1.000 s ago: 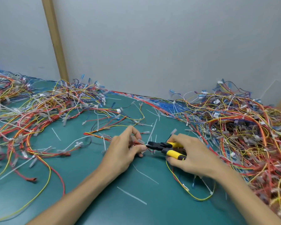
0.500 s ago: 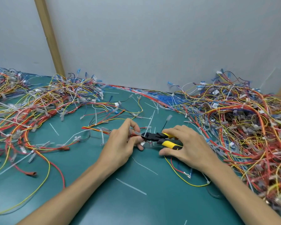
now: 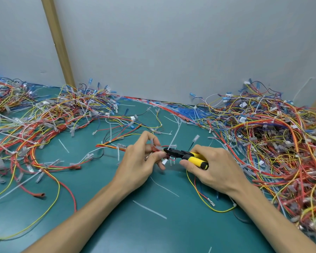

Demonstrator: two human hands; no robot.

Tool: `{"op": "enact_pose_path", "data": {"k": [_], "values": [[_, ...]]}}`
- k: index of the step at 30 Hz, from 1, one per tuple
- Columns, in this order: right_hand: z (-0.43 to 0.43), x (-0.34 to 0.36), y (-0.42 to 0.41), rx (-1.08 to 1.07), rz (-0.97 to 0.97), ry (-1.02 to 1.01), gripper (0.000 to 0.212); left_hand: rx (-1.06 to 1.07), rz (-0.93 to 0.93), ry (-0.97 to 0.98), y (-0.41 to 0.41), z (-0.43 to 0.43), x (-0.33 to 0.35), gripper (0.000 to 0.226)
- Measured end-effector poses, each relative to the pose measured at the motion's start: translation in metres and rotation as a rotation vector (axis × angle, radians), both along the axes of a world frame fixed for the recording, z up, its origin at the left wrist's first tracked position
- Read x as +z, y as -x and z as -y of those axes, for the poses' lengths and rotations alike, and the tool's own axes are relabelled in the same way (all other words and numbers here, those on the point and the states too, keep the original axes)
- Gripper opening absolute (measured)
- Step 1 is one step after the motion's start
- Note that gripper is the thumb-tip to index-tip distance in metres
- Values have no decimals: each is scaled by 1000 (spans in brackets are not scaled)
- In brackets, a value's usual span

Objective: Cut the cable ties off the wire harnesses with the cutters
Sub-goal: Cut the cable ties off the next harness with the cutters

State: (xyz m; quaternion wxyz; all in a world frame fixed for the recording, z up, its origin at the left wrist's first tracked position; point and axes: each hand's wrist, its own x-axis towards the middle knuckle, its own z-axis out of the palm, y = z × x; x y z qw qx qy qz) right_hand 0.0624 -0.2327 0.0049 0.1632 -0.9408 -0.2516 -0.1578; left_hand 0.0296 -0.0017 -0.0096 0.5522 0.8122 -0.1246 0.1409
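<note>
1. The left hand [image 3: 139, 161], in the middle of the frame, has its fingers curled and pinches a thin wire harness [image 3: 109, 146] of red, orange and yellow leads between thumb and fingertips.
2. The right hand [image 3: 215, 167], just right of it, is wrapped round the yellow handles of the cutters [image 3: 185, 155]. Their black nose points left, right up against the pinched bundle.
3. I can't tell whether the blades are closed on a tie. The nose is small, and the left fingers and wires crowd it.
4. Loose white cable ties [image 3: 150, 209] lie on the green table [image 3: 153, 234] below the hands.
5. A tangled pile of harnesses [image 3: 35, 121] fills the left of the frame, and a denser pile [image 3: 272, 139] the right. Both are cut off at the edges.
6. Behind, a grey wall [image 3: 171, 42] with a wooden strip [image 3: 57, 39] at upper left.
</note>
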Motion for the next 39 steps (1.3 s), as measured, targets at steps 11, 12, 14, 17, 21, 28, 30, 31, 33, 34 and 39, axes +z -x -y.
{"op": "enact_pose_path", "data": {"k": [11,12,14,17,21,28,30,31,33,34,39], "values": [[3,4,-4,-14,-55,-27,67,-60,-32,93,0,-1,0,23],[3,4,-4,-11,-63,-27,66,-62,-33,92,0,0,0,23],[3,5,-5,3,-75,-30,61,-63,-33,84,0,0,0,22],[3,6,-5,21,-89,-53,52,-63,-31,77,0,0,0,23],[4,4,-7,16,-90,-69,58,-64,-35,84,0,0,-1,25],[4,2,-8,14,-79,-68,64,-56,-27,63,0,-1,-1,25],[3,1,-6,-7,-60,-54,64,-43,-22,49,-1,-1,-2,24],[2,2,-4,-18,-44,-58,63,-36,-19,41,-1,0,-3,24],[1,3,-3,-29,-11,-109,59,-22,-3,10,-2,0,-4,24],[0,5,-3,-23,-2,-150,55,-15,11,-7,-2,0,-4,24],[-8,10,-1,93,-23,-245,24,-25,51,-48,-3,2,-4,29]]}}
